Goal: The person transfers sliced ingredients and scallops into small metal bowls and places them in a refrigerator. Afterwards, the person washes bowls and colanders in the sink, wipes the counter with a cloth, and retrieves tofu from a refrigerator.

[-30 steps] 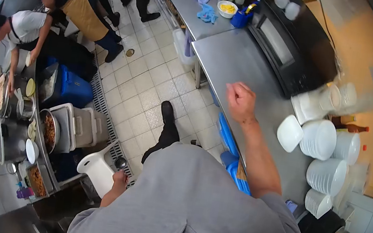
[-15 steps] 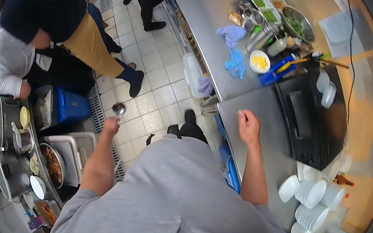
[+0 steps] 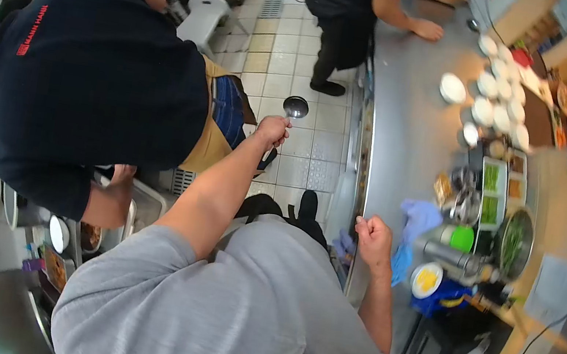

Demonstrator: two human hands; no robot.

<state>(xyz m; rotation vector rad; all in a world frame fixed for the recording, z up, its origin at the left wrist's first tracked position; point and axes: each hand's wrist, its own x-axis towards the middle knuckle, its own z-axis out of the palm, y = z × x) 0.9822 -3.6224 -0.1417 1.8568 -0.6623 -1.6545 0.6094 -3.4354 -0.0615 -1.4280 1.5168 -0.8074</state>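
Observation:
My left hand (image 3: 273, 132) is wrapped round the handle of a metal ladle (image 3: 296, 107), whose round bowl is out in front over the tiled floor. My right hand (image 3: 373, 242) has its fingers curled in, and nothing shows in it. It hangs over the edge of the steel counter (image 3: 402, 151), left of a purple cloth (image 3: 419, 221) and a blue cloth (image 3: 400, 264). Close by stands a white bowl of yellow pieces (image 3: 426, 280).
A co-worker in a dark shirt (image 3: 108, 68) is close on my left. Another person (image 3: 337, 22) stands ahead at the counter. Several white bowls (image 3: 483, 111), containers of chopped greens (image 3: 492, 191) and a metal bowl of greens (image 3: 512, 243) stand on the right. A white stool (image 3: 203, 20) is farther ahead.
I have moved forward along the counter. My left hand and the ladle are now farther forward and to the right. The dark-shirted co-worker is now closer on my left.

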